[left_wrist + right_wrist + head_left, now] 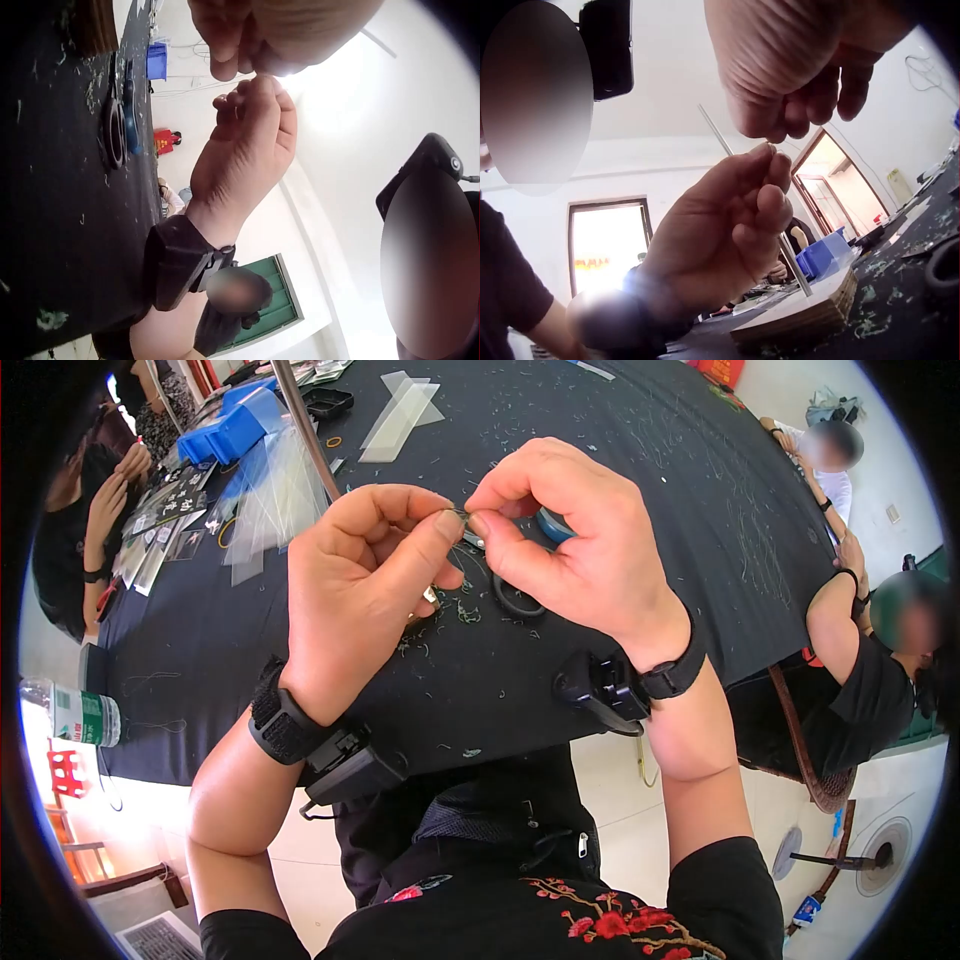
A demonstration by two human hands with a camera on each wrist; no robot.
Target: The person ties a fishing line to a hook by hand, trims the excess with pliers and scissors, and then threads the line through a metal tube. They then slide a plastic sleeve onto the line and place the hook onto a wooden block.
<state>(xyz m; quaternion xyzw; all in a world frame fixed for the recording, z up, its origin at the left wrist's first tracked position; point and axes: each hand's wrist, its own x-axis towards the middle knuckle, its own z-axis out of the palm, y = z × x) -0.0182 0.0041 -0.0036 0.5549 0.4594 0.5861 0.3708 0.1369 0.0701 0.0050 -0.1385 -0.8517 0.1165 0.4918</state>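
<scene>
Over the black-covered table, the left hand (365, 580) and right hand (585, 545) meet fingertip to fingertip. Each pinches thumb against index finger on what looks like a thin strand (459, 510), mostly hidden by the fingers. In the left wrist view, the right hand (244, 150) has its other fingers curled in. The right wrist view shows the left hand (724, 225) pinching at the same meeting point. Black-handled scissors (114, 135) lie on the table beneath, beside a blue item (133, 120). Green thread scraps (467, 613) are scattered below the hands.
A metal rod (796, 271) stands at a layered wooden block (799, 319). Clear plastic sheets (275, 495), a blue bin (228, 432) and printed cards lie at the left. A bottle (85, 717) stands at the left edge. Other people sit around the table.
</scene>
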